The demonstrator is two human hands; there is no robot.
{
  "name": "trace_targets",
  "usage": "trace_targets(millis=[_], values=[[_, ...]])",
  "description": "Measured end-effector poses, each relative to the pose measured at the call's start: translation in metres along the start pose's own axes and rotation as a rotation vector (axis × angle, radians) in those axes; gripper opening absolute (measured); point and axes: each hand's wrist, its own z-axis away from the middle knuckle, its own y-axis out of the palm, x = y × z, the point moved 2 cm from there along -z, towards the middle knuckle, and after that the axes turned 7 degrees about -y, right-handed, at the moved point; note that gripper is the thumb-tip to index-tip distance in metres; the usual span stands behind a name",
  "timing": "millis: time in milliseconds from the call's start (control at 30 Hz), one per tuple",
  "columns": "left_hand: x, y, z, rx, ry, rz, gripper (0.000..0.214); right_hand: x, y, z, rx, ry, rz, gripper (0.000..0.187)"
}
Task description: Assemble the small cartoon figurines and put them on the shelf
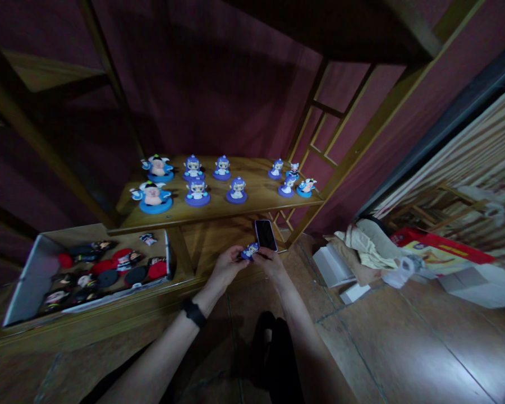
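Observation:
Between my two hands is a small purple-and-white figurine (249,251), held low in front of the lower shelf. My left hand (229,264) grips it from the left side with closed fingers. From the right, the fingers of my right hand (269,262) close on the same figurine. A phone (265,235) with a dark screen lies just beyond my right hand. Above, on the wooden shelf (180,219), stand several figurines on round bases: purple-haired ones such as this figurine (237,190) and pig figurines (154,197) in blue.
At the left, an open box (21,286) holds several dark and red figurines and bases. On the tiled floor at the right are white boxes (331,265), crumpled cloth (364,247), a plastic bag (399,273) and a red box (441,247). Wooden posts (362,143) frame the shelf.

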Motion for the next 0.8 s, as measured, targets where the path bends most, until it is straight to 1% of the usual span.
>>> trace_targets(millis=[100, 200, 367, 467, 633, 733, 800], values=[[-0.002, -0.001, 0.002, 0.031, -0.039, 0.043, 0.034, 0.005, 0.0, 0.003, -0.056, 0.009, -0.046, 0.026], [-0.004, -0.002, 0.004, 0.047, -0.112, 0.129, 0.024, 0.006, 0.0, 0.004, -0.082, 0.001, -0.087, 0.027], [-0.007, -0.004, 0.006, -0.023, -0.163, 0.187, 0.012, 0.002, 0.001, 0.003, -0.097, 0.0, -0.092, 0.026], [-0.006, -0.005, 0.005, -0.053, -0.185, 0.206, 0.011, 0.002, 0.002, 0.003, -0.101, 0.003, -0.125, 0.025], [-0.005, -0.007, 0.003, -0.039, -0.232, 0.252, 0.01, 0.001, 0.003, 0.003, -0.123, 0.021, -0.157, 0.025], [-0.005, -0.009, 0.003, -0.035, -0.242, 0.281, 0.013, -0.001, 0.003, 0.002, -0.134, 0.039, -0.145, 0.025], [-0.005, -0.01, 0.003, -0.027, -0.26, 0.314, 0.017, -0.002, 0.003, 0.002, -0.134, 0.024, -0.147, 0.024]])
